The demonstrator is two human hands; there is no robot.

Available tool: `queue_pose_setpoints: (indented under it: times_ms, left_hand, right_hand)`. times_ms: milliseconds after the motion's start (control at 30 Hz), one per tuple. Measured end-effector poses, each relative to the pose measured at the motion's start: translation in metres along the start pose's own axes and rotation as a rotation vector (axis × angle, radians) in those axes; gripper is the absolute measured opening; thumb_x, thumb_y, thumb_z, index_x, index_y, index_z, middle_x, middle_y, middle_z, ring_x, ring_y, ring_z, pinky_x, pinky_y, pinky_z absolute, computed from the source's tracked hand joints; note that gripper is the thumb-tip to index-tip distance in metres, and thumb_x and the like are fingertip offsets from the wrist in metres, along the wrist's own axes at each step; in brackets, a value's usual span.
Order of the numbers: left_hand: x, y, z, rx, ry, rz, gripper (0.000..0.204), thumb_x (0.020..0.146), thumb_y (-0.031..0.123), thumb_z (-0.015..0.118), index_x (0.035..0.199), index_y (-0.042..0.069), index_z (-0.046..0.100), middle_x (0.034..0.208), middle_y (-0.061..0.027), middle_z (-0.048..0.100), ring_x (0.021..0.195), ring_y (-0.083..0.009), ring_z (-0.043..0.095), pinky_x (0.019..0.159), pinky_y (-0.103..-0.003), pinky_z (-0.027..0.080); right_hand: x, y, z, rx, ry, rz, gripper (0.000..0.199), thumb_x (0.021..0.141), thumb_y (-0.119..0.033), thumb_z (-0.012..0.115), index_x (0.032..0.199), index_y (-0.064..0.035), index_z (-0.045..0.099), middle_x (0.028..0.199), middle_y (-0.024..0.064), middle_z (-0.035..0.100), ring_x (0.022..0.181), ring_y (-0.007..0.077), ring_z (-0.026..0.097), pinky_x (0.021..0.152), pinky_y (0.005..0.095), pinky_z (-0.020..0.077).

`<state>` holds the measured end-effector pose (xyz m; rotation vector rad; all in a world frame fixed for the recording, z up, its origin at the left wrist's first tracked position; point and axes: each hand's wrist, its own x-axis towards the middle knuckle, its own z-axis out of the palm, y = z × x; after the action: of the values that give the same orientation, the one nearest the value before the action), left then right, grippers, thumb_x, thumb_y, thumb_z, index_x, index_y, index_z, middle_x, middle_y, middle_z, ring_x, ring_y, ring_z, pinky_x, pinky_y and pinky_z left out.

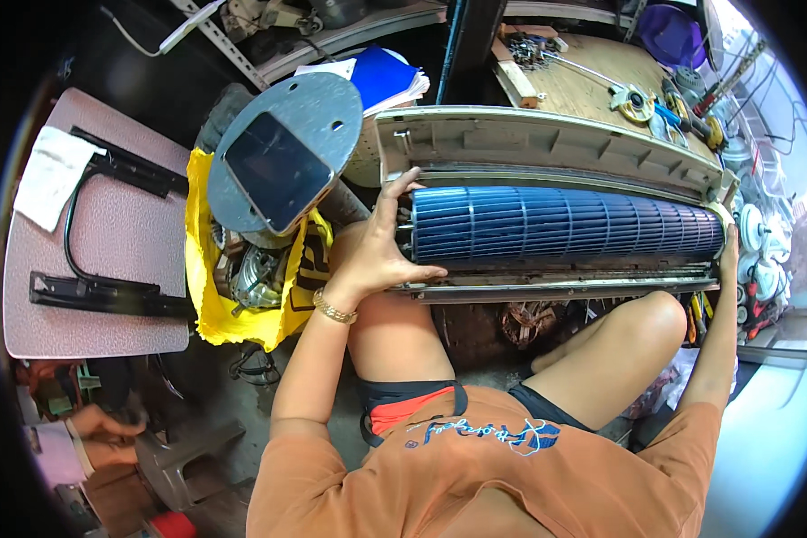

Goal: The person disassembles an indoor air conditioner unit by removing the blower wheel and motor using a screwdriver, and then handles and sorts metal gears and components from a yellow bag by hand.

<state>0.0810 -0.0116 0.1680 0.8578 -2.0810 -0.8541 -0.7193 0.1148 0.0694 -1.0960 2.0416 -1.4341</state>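
Note:
A long blue cross-flow fan wheel (565, 220) lies sideways in an open off-white housing (565, 143), above my knees. My left hand (377, 242) spans the left end of this fan unit, thumb along the near side and fingers over the far side. At the opposite end, my right hand (729, 247) presses against the unit's edge; most of its fingers are hidden or seen edge-on. The housing's near metal edge (565, 291) runs just above my thighs.
On the left, a phone (278, 170) rests on a round grey metal disc (332, 99) above a yellow bag (208, 296) of metal parts. Beyond that is a pinkish board (125, 242) with a white cloth (52, 175). Tools lie on a wooden top (592, 76) behind. Another person's legs (99, 439) show lower left.

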Motion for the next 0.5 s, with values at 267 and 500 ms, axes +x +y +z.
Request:
queue_pose_setpoints:
  times_ms: [267,500]
  left_hand:
    - [0.004,0.008,-0.012,0.115,-0.028,-0.028,0.101,0.054,0.052,0.093,0.136,0.011,0.051,0.130,-0.0136,0.059,0.124,-0.0334,0.058,0.108,-0.043,0.044]
    - [0.004,0.004,-0.012,0.047,-0.026,-0.112,0.094,0.058,0.050,0.090,0.134,0.010,0.053,0.125,-0.0153,0.061,0.120,-0.0327,0.060,0.105,-0.042,0.046]
  right_hand:
    - [-0.014,-0.003,0.015,-0.016,0.047,0.021,0.073,0.105,-0.057,0.040,0.149,0.0018,0.045,0.145,0.0149,0.052,0.133,0.0236,0.049,0.114,0.0340,0.0347]
    - [-0.014,0.000,0.017,-0.108,0.000,-0.077,0.073,0.107,-0.055,0.039,0.146,0.0061,0.046,0.147,0.0177,0.051,0.137,0.0246,0.047,0.117,0.0336,0.0316]
